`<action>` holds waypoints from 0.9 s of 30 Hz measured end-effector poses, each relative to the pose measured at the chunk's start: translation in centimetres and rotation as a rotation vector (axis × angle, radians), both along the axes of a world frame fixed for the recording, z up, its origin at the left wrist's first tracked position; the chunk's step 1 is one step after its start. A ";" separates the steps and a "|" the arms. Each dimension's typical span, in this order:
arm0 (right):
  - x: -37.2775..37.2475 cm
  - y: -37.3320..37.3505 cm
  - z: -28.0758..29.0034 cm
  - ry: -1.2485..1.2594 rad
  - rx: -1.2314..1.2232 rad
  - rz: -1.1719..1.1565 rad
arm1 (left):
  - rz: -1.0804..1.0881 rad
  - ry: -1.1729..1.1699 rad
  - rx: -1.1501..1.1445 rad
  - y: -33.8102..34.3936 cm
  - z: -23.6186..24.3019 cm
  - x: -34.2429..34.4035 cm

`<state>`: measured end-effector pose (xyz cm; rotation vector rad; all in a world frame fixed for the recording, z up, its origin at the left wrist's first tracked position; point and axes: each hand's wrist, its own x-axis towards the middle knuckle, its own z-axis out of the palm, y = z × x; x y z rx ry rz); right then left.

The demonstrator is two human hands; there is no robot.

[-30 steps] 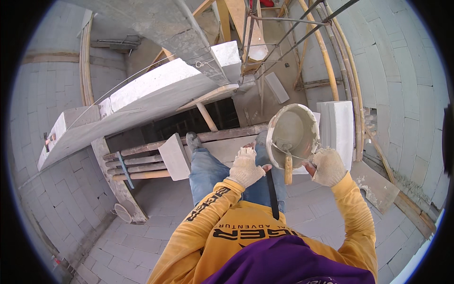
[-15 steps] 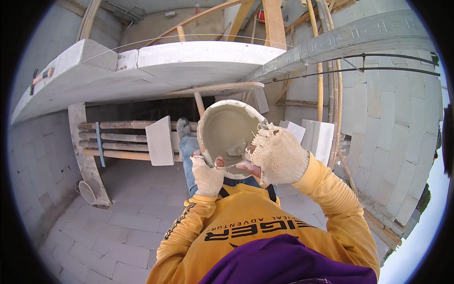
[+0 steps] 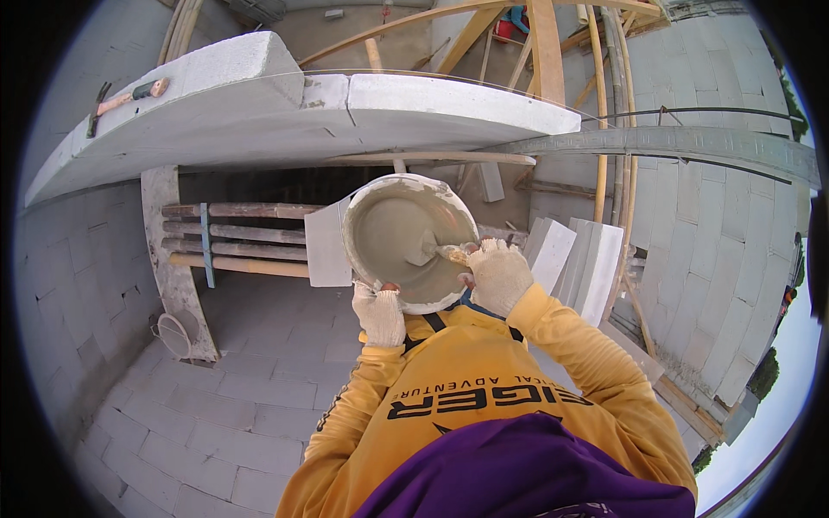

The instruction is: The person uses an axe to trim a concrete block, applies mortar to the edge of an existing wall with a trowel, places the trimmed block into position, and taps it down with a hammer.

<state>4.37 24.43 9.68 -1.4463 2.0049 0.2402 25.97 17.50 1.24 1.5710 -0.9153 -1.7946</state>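
Note:
A round, pale bucket (image 3: pixel 352 231) with a mortar-crusted rim is close in front of my body. Grey wet mortar (image 3: pixel 378 229) covers its inside. My left hand (image 3: pixel 378 316), in a cream knitted glove with bare fingertips, is closed on the bucket's near-left rim. At the right rim, my gloved right hand (image 3: pixel 501 278) grips the handle of a small trowel (image 3: pixel 421 251). The trowel's mortar-coated blade reaches into the bucket, against or in the mortar; which one I cannot tell.
Beyond the bucket runs a white block wall (image 3: pixel 458 102), with a hammer (image 3: pixel 121 102) on its left part. Left are scaffold poles (image 3: pixel 250 210) and a plank (image 3: pixel 160 224). Pale blocks (image 3: pixel 591 268) stand at right. A metal channel beam (image 3: pixel 691 142) extends rightward from the wall.
My right hand has moved lower and outward to the right rim, and the trowel now points farther into the bucket. The view has shifted, showing more of the hammer. The left hand keeps the rim.

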 end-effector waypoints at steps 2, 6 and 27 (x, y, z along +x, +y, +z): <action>0.8 -1.6 0.7 -0.067 0.085 0.050 | -0.006 -0.007 -0.014 -0.1 0.3 0.7; 0.0 -2.8 -0.2 -0.256 0.186 0.209 | 0.067 0.013 -0.044 0.7 0.6 0.5; -3.7 -0.3 3.6 0.027 -0.261 0.367 | 0.115 -0.134 -0.135 6.3 -1.3 -2.3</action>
